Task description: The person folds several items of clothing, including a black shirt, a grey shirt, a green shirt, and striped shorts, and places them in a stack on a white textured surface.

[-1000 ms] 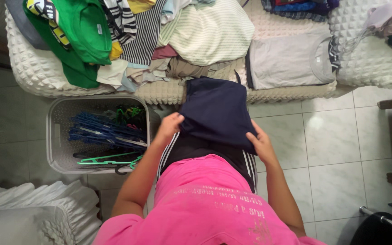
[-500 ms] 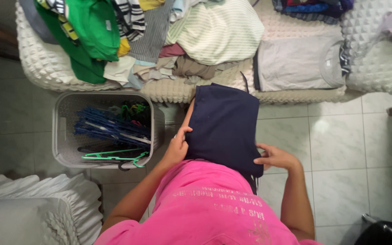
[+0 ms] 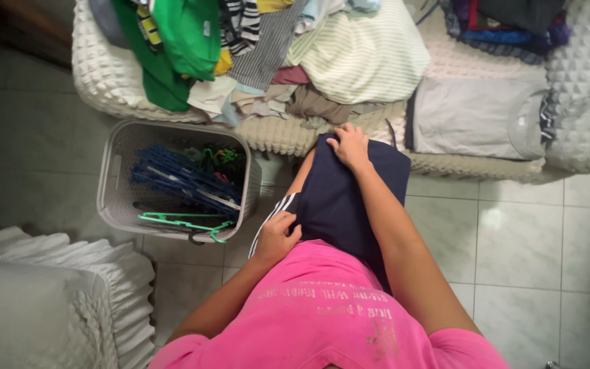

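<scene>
A folded dark navy garment (image 3: 339,198) lies on my lap, over black shorts with white side stripes. My left hand (image 3: 277,236) pinches the garment's near left edge by my pink shirt. My right hand (image 3: 350,145) reaches forward and presses on the garment's far edge, close to the bed's cream knobbly cover (image 3: 274,133).
A pile of mixed clothes (image 3: 261,55) covers the bed, with a folded grey shirt (image 3: 472,116) to the right. A grey basket (image 3: 114,188) of blue and green hangers stands on the tiled floor at my left. White ruffled fabric (image 3: 49,301) lies at lower left.
My right hand has moved from the garment's near right edge up to its far edge by the bed. My left hand has slid down toward my shirt. The view has shifted right.
</scene>
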